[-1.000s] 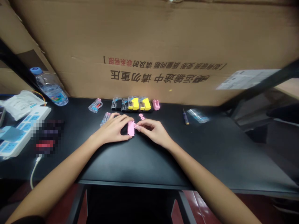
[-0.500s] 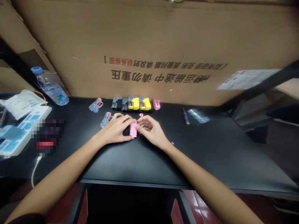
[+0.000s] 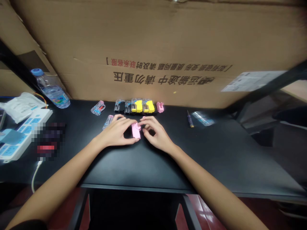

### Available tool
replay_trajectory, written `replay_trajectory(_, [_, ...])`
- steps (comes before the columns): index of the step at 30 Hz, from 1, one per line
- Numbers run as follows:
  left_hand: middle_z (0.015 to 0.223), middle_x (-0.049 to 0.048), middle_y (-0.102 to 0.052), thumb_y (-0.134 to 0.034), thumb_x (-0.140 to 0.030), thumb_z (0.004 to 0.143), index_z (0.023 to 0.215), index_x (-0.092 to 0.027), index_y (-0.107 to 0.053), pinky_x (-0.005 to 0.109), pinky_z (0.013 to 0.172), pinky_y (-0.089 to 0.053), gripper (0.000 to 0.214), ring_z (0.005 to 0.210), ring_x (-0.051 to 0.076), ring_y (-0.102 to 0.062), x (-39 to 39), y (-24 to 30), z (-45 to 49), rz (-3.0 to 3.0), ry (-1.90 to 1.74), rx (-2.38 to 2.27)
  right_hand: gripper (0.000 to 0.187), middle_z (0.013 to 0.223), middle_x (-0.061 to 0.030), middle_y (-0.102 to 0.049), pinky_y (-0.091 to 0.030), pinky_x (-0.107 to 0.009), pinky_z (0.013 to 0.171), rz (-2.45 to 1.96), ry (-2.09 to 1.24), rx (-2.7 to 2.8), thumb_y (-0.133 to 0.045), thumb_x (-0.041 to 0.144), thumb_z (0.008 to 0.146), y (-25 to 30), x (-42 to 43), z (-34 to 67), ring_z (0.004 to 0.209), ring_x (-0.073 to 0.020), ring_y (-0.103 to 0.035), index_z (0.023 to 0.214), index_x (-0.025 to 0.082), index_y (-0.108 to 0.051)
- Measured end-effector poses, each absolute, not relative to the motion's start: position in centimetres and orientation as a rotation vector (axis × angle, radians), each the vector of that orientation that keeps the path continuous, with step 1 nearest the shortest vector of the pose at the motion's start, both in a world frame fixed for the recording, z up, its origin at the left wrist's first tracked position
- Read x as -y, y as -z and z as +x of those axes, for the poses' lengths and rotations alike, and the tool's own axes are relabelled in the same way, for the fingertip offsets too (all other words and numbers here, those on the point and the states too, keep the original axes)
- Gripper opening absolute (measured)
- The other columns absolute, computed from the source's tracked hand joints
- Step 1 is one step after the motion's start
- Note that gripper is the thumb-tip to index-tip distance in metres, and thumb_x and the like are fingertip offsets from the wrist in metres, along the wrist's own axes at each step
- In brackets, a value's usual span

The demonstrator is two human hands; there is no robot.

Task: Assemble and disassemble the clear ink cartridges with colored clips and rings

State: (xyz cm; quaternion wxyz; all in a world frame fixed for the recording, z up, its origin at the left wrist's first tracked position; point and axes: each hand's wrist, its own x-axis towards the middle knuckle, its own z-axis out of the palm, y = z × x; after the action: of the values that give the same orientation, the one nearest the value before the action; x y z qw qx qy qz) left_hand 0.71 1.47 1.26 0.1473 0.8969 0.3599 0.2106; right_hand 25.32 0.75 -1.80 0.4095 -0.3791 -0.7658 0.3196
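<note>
A small pink plastic block [image 3: 135, 131] lies on the black table [image 3: 216, 159] between my hands. My left hand [image 3: 118, 132] grips its left side with thumb and fingers. My right hand [image 3: 154, 132] rests at its right side, the fingertips pinching a small pink ring [image 3: 138, 126] against the block's top end. Just behind stands a row of small plastic parts [image 3: 139, 106]: clear-and-black, yellow and pink. Two clear pieces lie to the left, one [image 3: 107, 121] by my left hand and one [image 3: 98, 108] further back.
A small screwdriver [image 3: 190, 119] and a clear plastic bag [image 3: 203, 118] lie at the right. A water bottle [image 3: 51, 89], a white power strip [image 3: 21, 134] and a white packet [image 3: 20, 105] are at the left. A large cardboard box [image 3: 168, 48] walls the back.
The two loose pink rings behind the block are gone from the table. My right hand has moved one onto the block's top end. My left hand has stayed on the block.
</note>
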Motion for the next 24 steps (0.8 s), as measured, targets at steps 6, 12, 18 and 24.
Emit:
replay_trajectory(6, [0.126, 0.0042, -0.077, -0.053, -0.056, 0.109, 0.135, -0.028, -0.065, 0.051, 0.119, -0.037, 0.041, 0.118, 0.028, -0.067, -1.4, -1.7, 0.4, 2.382, -0.532, -0.966, 0.024, 0.127, -0.0092, -0.068, -0.063, -0.04, 0.077, -0.857, -0.723, 2.032, -0.071, 0.03, 0.099, 1.8, -0.7, 25.4, 0.078, -0.0169, -0.067, 0.123, 0.028, -0.071])
replay_trajectory(12, [0.155, 0.01, -0.063, -0.068, -0.058, 0.101, 0.153, -0.027, -0.048, 0.048, 0.12, -0.036, 0.064, 0.128, 0.029, -0.066, -1.8, -1.2, 0.3, 2.446, -0.729, -1.006, 0.016, 0.091, -0.0038, -0.074, -0.059, -0.037, 0.077, -0.975, -0.633, 1.957, -0.077, 0.037, 0.096, 1.6, -0.9, 25.2, 0.08, -0.0205, -0.068, 0.1, 0.023, -0.073])
replay_trajectory(18, [0.15, 0.0106, -0.066, -0.077, -0.049, 0.095, 0.151, -0.026, -0.051, 0.046, 0.116, -0.041, 0.066, 0.129, 0.029, -0.067, -1.7, -0.9, 0.7, 2.561, -0.802, -1.0, 0.021, 0.085, -0.0033, -0.077, -0.056, -0.035, 0.072, -1.077, -0.751, 1.87, -0.076, 0.042, 0.095, 1.6, -0.6, 24.7, 0.074, -0.0204, -0.068, 0.095, 0.021, -0.077])
replay_trajectory(24, [0.132, 0.0116, -0.077, -0.074, -0.059, 0.094, 0.143, -0.02, -0.062, 0.051, 0.117, -0.041, 0.064, 0.115, 0.03, -0.073, -1.9, -1.0, 0.5, 2.624, -0.771, -1.076, 0.034, 0.089, -0.006, -0.081, -0.056, -0.038, 0.08, -1.11, -0.776, 1.848, -0.059, 0.044, 0.106, 0.7, -1.1, 25.7, 0.083, -0.0236, -0.074, 0.089, 0.022, -0.079])
